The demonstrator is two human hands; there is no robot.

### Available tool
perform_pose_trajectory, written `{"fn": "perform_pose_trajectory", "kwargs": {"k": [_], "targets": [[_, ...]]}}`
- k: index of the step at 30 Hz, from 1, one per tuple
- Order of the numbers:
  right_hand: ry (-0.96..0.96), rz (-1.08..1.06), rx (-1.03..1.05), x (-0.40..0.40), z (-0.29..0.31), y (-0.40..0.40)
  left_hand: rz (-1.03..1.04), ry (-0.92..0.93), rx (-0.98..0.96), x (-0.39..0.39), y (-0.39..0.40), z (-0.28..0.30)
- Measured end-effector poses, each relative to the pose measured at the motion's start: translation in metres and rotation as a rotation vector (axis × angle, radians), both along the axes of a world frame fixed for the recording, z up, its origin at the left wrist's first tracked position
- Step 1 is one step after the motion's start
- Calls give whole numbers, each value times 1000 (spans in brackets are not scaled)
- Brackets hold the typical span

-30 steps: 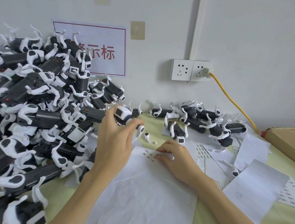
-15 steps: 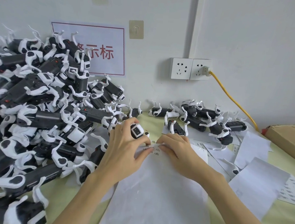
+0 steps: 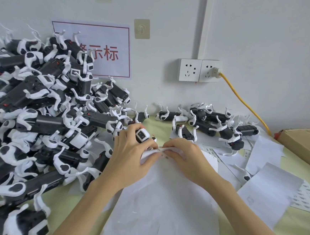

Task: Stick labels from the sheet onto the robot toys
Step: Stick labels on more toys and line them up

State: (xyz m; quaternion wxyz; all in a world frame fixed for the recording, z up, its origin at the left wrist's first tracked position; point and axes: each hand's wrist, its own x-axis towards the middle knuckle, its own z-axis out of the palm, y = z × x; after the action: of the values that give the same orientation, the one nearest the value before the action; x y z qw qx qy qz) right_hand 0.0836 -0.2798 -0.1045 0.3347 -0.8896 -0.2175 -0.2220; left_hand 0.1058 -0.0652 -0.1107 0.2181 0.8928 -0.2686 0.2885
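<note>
**Hands close on the sheet's far edge, toy in tow**

Both hands have drawn together since a second ago: then the left hand held the toy up and apart, the right lay alone on the sheet; now they meet at the paper's far edge, and the head view has dipped a little.

The label sheet (image 3: 164,201) lies flat and long, running from that far edge back toward the person, between the two forearms. Its far edge is lifted and crumpled just where the fingertips meet, with small printed marks, likely labels, right under them. The right hand (image 3: 186,157) curls over that edge from the right and pinches it; whether a label is already lifted cannot be told. The left hand (image 3: 129,152) grips the toy (image 3: 142,135) in its curled fingers, the square white face with its dark window turned up, just beyond the knuckles, while its thumb and forefinger also nip the paper. So the label lies directly under both hands, and the toy sits a short reach beyond and left of the right fingertips; the right hand is the one free to carry a label across.

Sheet: thin, matte, easily creased. Toy: hard black plastic body, glossy white hooked legs.

Left of the left hand rises a big pile (image 3: 36,111) of like toys; beyond the right hand lies a smaller group (image 3: 215,124), with loose papers (image 3: 267,191) to its right on the pale table (image 3: 299,230).
</note>
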Motion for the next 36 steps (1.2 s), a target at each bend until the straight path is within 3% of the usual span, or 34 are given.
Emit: {"fn": "perform_pose_trajectory", "kwargs": {"k": [12, 28, 36], "targets": [[67, 56, 102, -5, -2, 6, 15, 87, -5, -9, 0, 6], [-122, -10, 199, -3, -11, 17, 57, 67, -40, -7, -1, 5], [-12, -24, 277, 2, -16, 16, 58, 66, -74, -3, 0, 3]]}}
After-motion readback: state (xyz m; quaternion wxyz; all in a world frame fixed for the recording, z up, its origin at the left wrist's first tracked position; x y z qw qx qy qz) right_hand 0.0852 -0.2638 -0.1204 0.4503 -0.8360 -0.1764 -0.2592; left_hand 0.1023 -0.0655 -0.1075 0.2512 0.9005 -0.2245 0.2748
